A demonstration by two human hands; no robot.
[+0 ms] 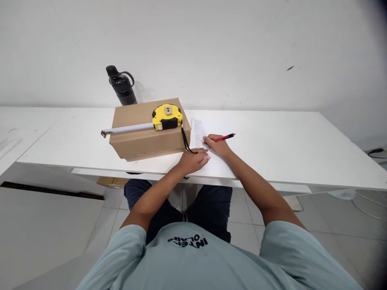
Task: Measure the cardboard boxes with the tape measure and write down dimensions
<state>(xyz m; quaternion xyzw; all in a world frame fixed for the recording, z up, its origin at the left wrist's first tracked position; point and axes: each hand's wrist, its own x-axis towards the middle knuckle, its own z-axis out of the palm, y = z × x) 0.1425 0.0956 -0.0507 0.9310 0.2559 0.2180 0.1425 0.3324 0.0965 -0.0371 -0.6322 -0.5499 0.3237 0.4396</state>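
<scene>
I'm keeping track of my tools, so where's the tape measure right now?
In the head view, the yellow tape measure lies on top of the cardboard box, left of the written paper.

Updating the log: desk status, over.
Right hand gripping pen at paper. Left hand resting on paper. Tape on box, strap dangling by left hand.

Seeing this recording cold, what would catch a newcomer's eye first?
Probably the yellow and black tape measure on the cardboard box, its blade pulled out to the left. Next, the red pen in the right hand, over the written paper beside the box. A dark bottle shows behind the box.
</scene>
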